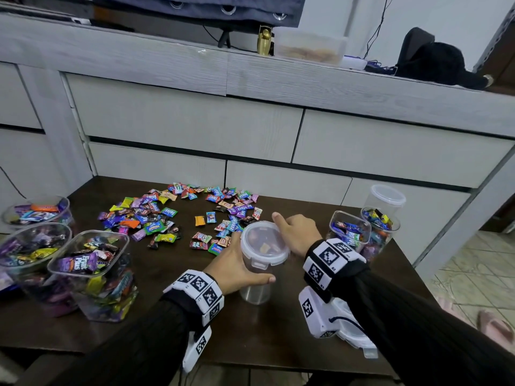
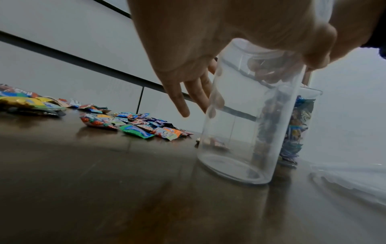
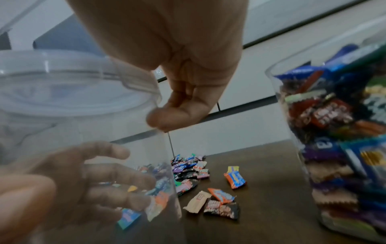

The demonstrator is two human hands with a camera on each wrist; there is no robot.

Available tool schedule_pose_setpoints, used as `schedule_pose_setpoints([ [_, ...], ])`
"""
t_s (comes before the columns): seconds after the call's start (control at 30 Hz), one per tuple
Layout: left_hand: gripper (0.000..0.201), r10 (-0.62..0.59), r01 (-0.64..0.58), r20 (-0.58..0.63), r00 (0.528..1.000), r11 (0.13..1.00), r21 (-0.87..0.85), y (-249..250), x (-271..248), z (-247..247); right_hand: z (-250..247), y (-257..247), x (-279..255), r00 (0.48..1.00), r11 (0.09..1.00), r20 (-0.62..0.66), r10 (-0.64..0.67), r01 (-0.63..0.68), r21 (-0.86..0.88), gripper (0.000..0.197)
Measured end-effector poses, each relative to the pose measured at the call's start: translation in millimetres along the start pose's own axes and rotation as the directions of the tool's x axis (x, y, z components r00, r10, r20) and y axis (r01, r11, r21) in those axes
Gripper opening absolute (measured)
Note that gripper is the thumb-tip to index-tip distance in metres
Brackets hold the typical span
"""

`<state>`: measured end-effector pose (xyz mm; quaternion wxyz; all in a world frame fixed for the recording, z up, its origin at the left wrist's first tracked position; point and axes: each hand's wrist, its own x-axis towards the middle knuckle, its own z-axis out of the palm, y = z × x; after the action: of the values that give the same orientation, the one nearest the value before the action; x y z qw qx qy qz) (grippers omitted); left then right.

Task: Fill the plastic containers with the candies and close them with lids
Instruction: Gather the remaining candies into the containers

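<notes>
A clear round container stands on the dark table, with a round lid sitting on its mouth. My left hand grips the container's wall, thumb on the near side. In the left wrist view the container looks almost empty under my left hand. My right hand holds the lid's right rim, index finger along its far edge. The right wrist view shows the lid and my right hand curled at its edge. Loose wrapped candies lie spread behind.
Three open containers full of candies stand at the left. Two filled ones and an empty lidded one stand at the right. A spare lid lies under my right wrist. A drawer cabinet rises behind.
</notes>
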<state>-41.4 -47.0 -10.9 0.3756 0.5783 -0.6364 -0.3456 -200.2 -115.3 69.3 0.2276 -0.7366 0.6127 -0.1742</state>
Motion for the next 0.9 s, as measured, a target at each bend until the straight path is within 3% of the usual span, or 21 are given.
schedule_pose_setpoints([
  [0.1, 0.106, -0.014, 0.014, 0.011, 1.000, 1.000, 0.008, 2.0, 0.3, 2.3, -1.6, -2.4, -2.5, 0.999, 0.996, -0.015, 0.035, -0.036, -0.081, 0.063],
  [0.23, 0.102, -0.002, 0.002, 0.023, 1.000, 1.000, 0.021, 2.4, 0.0, 4.3, -3.2, -0.2, -2.5, 0.998, 0.998, 0.041, 0.047, -0.045, -0.049, 0.058],
  [0.47, 0.079, -0.014, 0.014, 0.042, 0.999, 1.000, -0.020, 5.1, -1.9, 3.2, 10.7, 6.6, 1.1, 0.997, 0.961, 0.059, 0.054, -0.068, 0.268, 0.052],
  [0.6, 0.088, 0.021, -0.018, 0.046, 0.999, 0.997, -0.080, 3.9, -0.8, 4.1, 9.5, 5.7, 2.0, 0.996, 0.936, 0.049, 0.073, -0.085, 0.340, 0.053],
  [0.63, 0.091, 0.030, -0.026, 0.046, 0.998, 0.996, -0.083, 3.3, -0.2, 4.9, 6.8, 4.5, 1.2, 0.995, 0.954, 0.067, 0.068, -0.085, 0.286, 0.054],
  [0.7, 0.096, 0.029, -0.025, 0.046, 0.999, 0.997, -0.078, 3.4, 0.7, 5.2, -1.7, -0.3, -2.3, 0.994, 0.998, 0.090, 0.057, -0.057, 0.001, 0.055],
  [0.8, 0.096, 0.026, -0.024, 0.032, 0.999, 0.998, -0.053, 4.8, -1.4, 4.5, -16.0, -13.8, -13.9, 0.993, 0.882, -0.057, -0.102, 0.064, -0.467, 0.052],
  [0.9, 0.084, 0.024, -0.023, 0.024, 0.999, 0.999, -0.029, 9.1, -2.4, 4.5, -12.9, -23.1, -29.4, 0.922, 0.846, -0.036, -0.386, 0.338, -0.412, 0.057],
])
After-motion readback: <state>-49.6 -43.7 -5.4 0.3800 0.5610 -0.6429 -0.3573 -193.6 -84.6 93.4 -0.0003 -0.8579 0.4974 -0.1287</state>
